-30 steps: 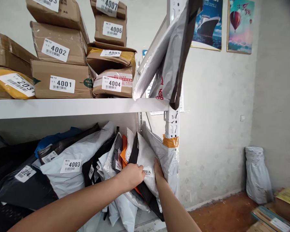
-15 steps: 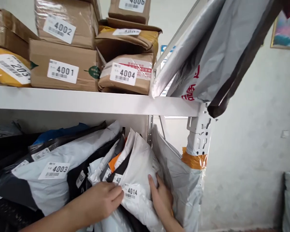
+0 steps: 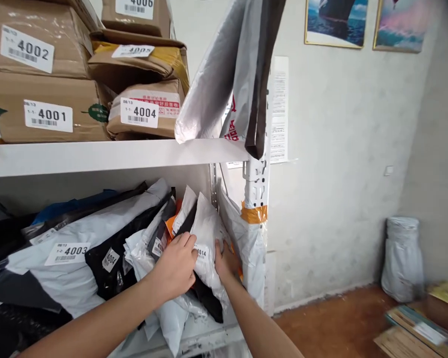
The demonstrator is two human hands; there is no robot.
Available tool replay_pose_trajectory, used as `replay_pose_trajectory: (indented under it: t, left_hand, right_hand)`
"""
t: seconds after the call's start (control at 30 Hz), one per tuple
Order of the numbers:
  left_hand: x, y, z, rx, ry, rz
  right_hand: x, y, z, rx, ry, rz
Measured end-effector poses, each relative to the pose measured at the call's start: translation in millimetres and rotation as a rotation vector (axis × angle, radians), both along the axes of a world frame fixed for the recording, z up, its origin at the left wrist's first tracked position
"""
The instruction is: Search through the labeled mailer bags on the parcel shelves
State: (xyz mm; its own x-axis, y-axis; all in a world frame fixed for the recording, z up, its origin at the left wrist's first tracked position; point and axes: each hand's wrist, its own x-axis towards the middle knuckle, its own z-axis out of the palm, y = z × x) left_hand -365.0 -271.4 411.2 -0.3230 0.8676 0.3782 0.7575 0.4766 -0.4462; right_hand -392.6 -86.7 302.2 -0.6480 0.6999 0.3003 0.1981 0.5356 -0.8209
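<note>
A white plastic mailing bag point(image 3: 206, 223) labelled 4014 stands among several parcels on the lower shelf. At its left edge my left hand point(image 3: 177, 263) is closed, fingers curled over the edge and partly hiding the label. My right hand point(image 3: 226, 261) grips its right side, thumb in front and fingers around the back edge. Directly left of the bag are a black parcel point(image 3: 205, 298), mostly behind my left hand, and an orange one point(image 3: 169, 224). Farther left lie a black bag point(image 3: 104, 278) and a white bag point(image 3: 78, 293) labelled 4003.
Cardboard boxes labelled 4001 point(image 3: 7, 112) and 4004 point(image 3: 114, 117) sit on the white upper shelf point(image 3: 97, 156). A grey bag point(image 3: 242, 64) overhangs its right end by the taped post point(image 3: 254, 214). A wrapped sack point(image 3: 401, 258) and stacked parcels point(image 3: 399, 343) stand on the floor.
My view has swung right and moved back, bringing the floor and sack into sight. Both hands stay at the 4014 bag; the left now reaches higher along its edge.
</note>
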Motion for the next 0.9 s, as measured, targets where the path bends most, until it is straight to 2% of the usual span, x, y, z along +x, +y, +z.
replay_pose_trajectory:
  t: [0.1,0.23,0.3,0.37,0.47,0.53,0.63,0.7,0.8,0.9]
  left_hand:
    - [3,14,-9.9,-0.050,0.022,-0.037]
    - [-8,30,-25.5,-0.132,0.029,0.111]
    - [-13,31,-29.5,-0.124,0.018,0.122]
    - [-16,29,-30.8,-0.124,0.018,0.117]
    - [-17,24,-30.5,-0.123,0.033,0.105]
    - [-18,21,-30.1,-0.122,0.045,0.100]
    - [-20,18,-29.9,-0.122,0.071,0.094]
    - [-22,15,-31.8,-0.113,0.098,0.071]
    - [-30,7,-41.1,-0.076,0.164,0.023]
    - [-55,-4,-54.9,-0.016,0.245,-0.037]
  right_hand:
    - [5,1,3.7,-0.046,0.029,0.040]
    - [14,1,-0.4,-0.191,-0.017,0.092]
    - [32,-5,-9.9,-0.246,-0.022,0.163]
    - [63,-15,-26.3,-0.254,0.021,0.265]
    - [121,-27,-64.9,-0.205,0.184,0.388]
    - [153,-22,-95.5,-0.221,0.342,0.362]
    - [173,11,-131.7,-0.382,0.478,0.081]
    - [168,42,-142.4,-0.445,0.510,-0.026]
    - [146,88,-141.0,-0.486,0.502,-0.040]
    - [112,122,-129.5,-0.491,0.529,-0.036]
